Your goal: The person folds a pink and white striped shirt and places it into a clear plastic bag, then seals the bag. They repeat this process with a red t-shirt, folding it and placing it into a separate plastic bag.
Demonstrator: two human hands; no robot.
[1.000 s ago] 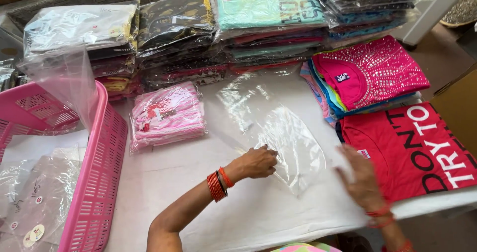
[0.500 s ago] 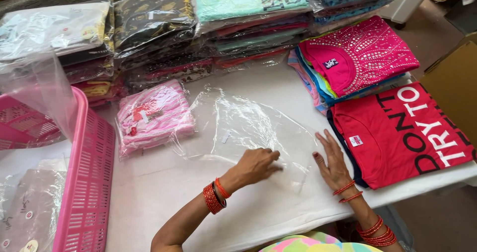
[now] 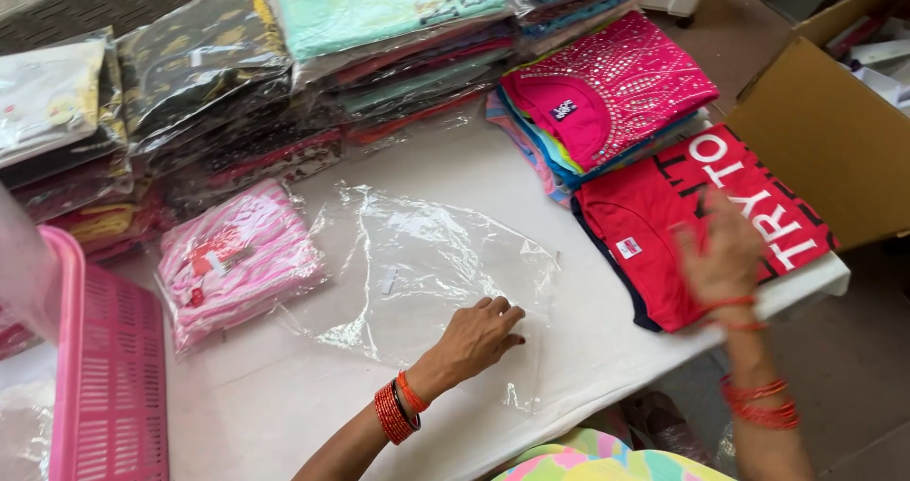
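Observation:
A clear plastic bag (image 3: 417,263) lies flat and crinkled on the white table (image 3: 578,348). My left hand (image 3: 477,337) rests on the bag's near edge, fingers curled down on it, with red bangles on the wrist. My right hand (image 3: 720,254) is blurred, raised over the red printed t-shirt (image 3: 697,220) at the table's right end, fingers spread, holding nothing that I can see. Behind the t-shirt sits a stack of folded garments with a pink sequinned top (image 3: 611,92) uppermost.
A pink striped packed garment (image 3: 237,258) lies left of the bag. Several piles of bagged clothes (image 3: 284,73) line the back. A pink plastic basket (image 3: 104,367) stands at the left. A cardboard box (image 3: 834,130) is at the right, beyond the table edge.
My right hand has lifted off the plastic bag and moved right over the red t-shirt. My left hand has stayed on the bag. The view has shifted right.

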